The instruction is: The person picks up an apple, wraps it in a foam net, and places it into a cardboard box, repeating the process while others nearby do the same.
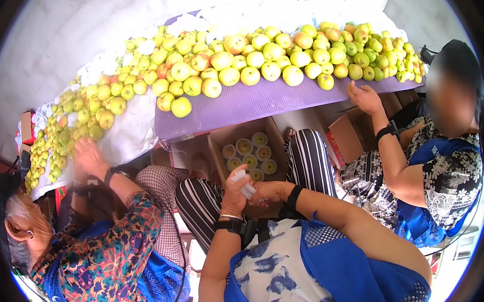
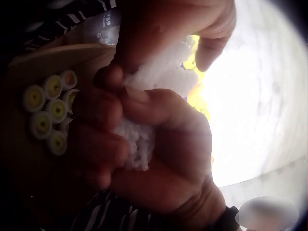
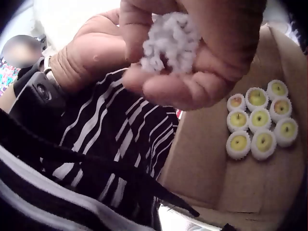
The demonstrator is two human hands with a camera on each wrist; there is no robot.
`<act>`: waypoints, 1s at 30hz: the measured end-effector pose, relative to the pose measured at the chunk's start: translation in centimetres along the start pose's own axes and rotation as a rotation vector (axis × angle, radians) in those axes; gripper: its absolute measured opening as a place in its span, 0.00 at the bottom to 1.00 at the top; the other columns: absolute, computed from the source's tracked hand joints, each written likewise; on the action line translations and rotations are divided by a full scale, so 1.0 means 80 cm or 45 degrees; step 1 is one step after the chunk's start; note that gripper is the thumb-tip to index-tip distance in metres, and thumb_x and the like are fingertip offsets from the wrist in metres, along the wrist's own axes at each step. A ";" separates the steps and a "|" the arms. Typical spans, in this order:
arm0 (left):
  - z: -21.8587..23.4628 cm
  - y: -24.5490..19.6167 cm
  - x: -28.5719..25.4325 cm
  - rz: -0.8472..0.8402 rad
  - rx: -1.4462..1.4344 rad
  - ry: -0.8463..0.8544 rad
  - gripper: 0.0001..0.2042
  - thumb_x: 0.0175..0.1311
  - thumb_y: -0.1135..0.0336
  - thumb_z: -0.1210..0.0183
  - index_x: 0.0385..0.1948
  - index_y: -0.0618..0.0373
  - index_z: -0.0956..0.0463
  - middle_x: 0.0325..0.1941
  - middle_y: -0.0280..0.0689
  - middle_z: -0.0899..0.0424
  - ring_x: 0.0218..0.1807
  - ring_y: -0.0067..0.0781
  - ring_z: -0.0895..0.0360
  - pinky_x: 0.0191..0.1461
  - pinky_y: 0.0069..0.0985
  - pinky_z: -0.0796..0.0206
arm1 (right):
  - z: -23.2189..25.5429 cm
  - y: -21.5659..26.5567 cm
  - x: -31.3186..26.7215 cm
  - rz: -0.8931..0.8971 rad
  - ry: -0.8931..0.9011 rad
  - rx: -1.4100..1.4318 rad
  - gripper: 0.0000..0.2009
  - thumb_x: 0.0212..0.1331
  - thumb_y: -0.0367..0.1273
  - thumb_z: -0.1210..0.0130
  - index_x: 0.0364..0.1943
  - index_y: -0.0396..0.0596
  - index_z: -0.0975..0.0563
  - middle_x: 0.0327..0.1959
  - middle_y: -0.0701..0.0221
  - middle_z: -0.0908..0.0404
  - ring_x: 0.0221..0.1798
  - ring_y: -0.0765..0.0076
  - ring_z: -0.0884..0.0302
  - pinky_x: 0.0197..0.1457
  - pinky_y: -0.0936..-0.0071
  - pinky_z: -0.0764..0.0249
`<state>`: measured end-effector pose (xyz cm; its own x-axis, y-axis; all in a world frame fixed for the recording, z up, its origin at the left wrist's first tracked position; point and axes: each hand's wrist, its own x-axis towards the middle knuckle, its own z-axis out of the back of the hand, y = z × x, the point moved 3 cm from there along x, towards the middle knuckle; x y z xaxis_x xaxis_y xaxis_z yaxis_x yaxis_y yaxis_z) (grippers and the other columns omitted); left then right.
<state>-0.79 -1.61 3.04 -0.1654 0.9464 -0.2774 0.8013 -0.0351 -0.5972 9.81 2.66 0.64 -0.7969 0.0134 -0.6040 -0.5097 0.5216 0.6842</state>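
A bunched white foam fruit net (image 3: 174,41) is held between both hands in front of the lap. My left hand (image 1: 233,196) grips its upper part in the head view. From the other side my right hand (image 1: 269,192) curls its fingers round the crinkled lower end, most plainly seen in the right wrist view. The two hands meet, and part of the net is hidden among the fingers. Just beyond them stands an open cardboard box (image 3: 197,149), where several yellow-green apples (image 3: 260,118) sit in white foam nets, stems up.
Loose apples (image 1: 227,75) are heaped across a purple-covered table (image 1: 223,109), with white foam nets (image 1: 256,11) piled behind. One person (image 1: 105,251) sits at left, reaching to the apples; another person (image 1: 445,167) at right raises a hand near the table edge. Striped trouser legs (image 1: 311,158) flank the box.
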 end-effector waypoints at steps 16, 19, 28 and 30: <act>-0.023 0.004 -0.014 -0.243 0.411 -0.141 0.20 0.64 0.54 0.57 0.13 0.54 0.40 0.08 0.28 0.43 0.11 0.19 0.47 0.18 0.17 0.50 | 0.011 -0.036 0.061 0.318 -0.663 -1.296 0.16 0.46 0.42 0.50 0.32 0.44 0.24 0.35 0.57 0.22 0.38 0.56 0.24 0.40 0.67 0.30; -0.016 0.004 -0.014 -0.303 0.385 -0.148 0.22 0.64 0.53 0.57 0.11 0.53 0.42 0.08 0.28 0.45 0.10 0.18 0.49 0.16 0.16 0.54 | -0.005 -0.011 0.042 0.215 -0.793 -1.255 0.16 0.46 0.43 0.51 0.34 0.48 0.23 0.38 0.58 0.23 0.41 0.55 0.25 0.43 0.65 0.30; -0.007 -0.027 -0.018 -0.443 0.179 -0.045 0.22 0.65 0.53 0.59 0.10 0.53 0.43 0.07 0.29 0.45 0.11 0.20 0.50 0.17 0.18 0.56 | -0.003 0.011 0.073 0.165 -0.767 -1.494 0.15 0.44 0.42 0.49 0.33 0.50 0.23 0.36 0.61 0.22 0.42 0.54 0.26 0.42 0.62 0.30; -0.006 -0.034 -0.021 -0.472 0.034 -0.066 0.22 0.65 0.53 0.60 0.10 0.53 0.44 0.07 0.29 0.45 0.11 0.21 0.50 0.17 0.19 0.55 | -0.008 0.002 0.075 0.326 -0.799 -1.505 0.14 0.44 0.42 0.49 0.31 0.51 0.23 0.36 0.61 0.22 0.42 0.55 0.26 0.41 0.62 0.30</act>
<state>-2.39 -2.96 5.48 -0.4708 0.8789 -0.0765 0.6667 0.2977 -0.6833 4.74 2.30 -2.58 -0.7917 0.5458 -0.2744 -0.5946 -0.5854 0.5511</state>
